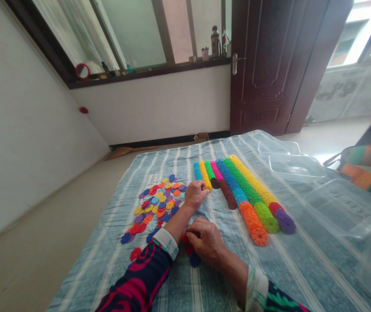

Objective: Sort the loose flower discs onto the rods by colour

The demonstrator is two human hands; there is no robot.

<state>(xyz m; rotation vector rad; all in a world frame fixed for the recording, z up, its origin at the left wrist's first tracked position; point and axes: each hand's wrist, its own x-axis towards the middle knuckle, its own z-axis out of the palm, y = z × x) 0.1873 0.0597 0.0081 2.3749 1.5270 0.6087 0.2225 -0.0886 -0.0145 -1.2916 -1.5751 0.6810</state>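
My left hand (196, 193) is closed at the near end of a short row of overlapping yellow discs (204, 172); whatever is between its fingertips is hidden. Closer to me, my right hand (206, 240) is pinched on a red notched plastic disc (185, 238). A dark blue disc (195, 260) lies just below that hand. To the left spreads a loose pile of mixed-colour flower-shaped discs (161, 204). On the right, long rows sorted by colour include green discs (247, 186), orange discs (253, 225) and brown discs (228, 195).
A blue striped cloth (107, 260) covers the bed-like surface. Clear plastic boxes (297, 167) stand along its right side. One red disc (135, 254) lies apart near my left sleeve. A dark red door (263, 69) and a window ledge (152, 70) are beyond.
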